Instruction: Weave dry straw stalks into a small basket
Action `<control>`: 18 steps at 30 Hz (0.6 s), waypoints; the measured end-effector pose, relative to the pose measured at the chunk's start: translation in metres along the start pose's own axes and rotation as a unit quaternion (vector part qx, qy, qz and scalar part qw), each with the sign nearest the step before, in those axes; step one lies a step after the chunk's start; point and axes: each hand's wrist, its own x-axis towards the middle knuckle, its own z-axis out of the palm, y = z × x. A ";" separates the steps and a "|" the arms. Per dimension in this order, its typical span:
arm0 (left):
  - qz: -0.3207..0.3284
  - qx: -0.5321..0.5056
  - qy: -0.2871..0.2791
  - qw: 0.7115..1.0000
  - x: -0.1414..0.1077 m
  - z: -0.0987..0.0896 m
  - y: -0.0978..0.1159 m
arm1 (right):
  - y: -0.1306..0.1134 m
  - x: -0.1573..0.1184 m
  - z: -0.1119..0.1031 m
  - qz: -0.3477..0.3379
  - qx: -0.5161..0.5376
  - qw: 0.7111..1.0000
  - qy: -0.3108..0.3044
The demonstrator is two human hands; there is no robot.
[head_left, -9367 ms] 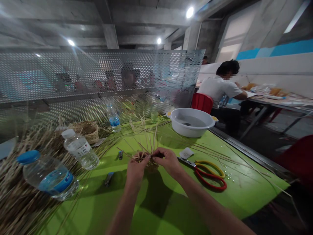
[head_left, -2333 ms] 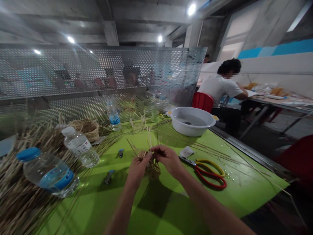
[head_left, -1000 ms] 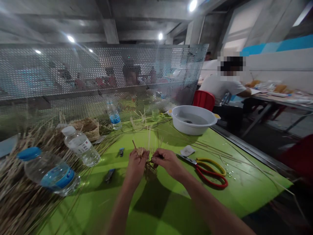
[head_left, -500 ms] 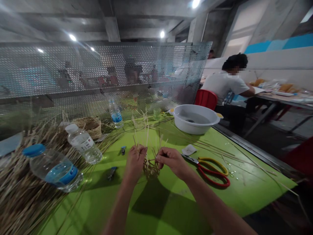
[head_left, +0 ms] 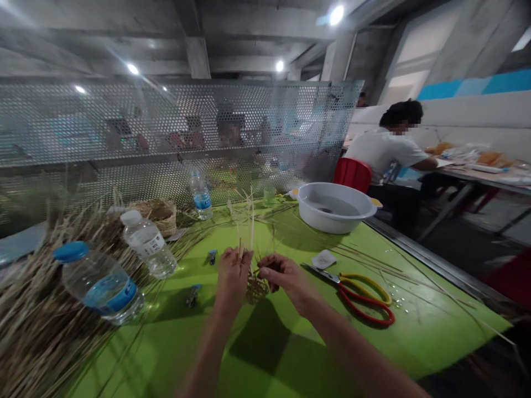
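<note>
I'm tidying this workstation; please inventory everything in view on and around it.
woven straw piece: one, tan, centre
labelled plastic bottles: three, clear, left
long dry straw: uncounted, brown, left
round woven basket: one, tan, back left
small metal clips: two, blue tips, left
long scissors: one, red and yellow, right
paper scrap: one, white, right
round plastic basin: one, white, back right
translucent cup: one, green, back
flat table: one, green, beneath
perforated screen: one, grey, back
plastic chair: at least one, red, right
seated person: one, white shirt, right
left hand, right hand: two, bare, centre
</note>
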 end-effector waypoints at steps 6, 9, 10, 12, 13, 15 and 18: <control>0.025 0.023 -0.001 0.999 -0.005 0.007 0.003 | 0.015 0.005 0.002 -0.015 -0.056 0.998 0.027; 0.039 0.035 0.002 0.999 -0.005 0.007 0.003 | 0.014 0.004 0.003 -0.032 -0.067 0.996 0.049; 0.041 0.037 0.002 0.998 -0.005 0.007 0.003 | 0.013 0.003 0.003 -0.037 -0.066 0.996 0.052; 0.037 0.035 0.003 0.999 -0.004 0.006 0.003 | 0.012 0.002 0.003 -0.041 -0.058 0.996 0.054; 0.033 0.032 0.006 0.999 -0.004 0.006 0.003 | 0.011 0.001 0.003 -0.041 -0.050 0.996 0.054; 0.027 0.024 0.014 0.999 -0.003 0.005 0.003 | 0.010 0.001 0.003 -0.037 -0.030 0.998 0.052; 0.022 0.003 0.020 1.000 -0.002 0.004 0.003 | 0.011 0.001 0.003 -0.033 -0.004 0.998 0.051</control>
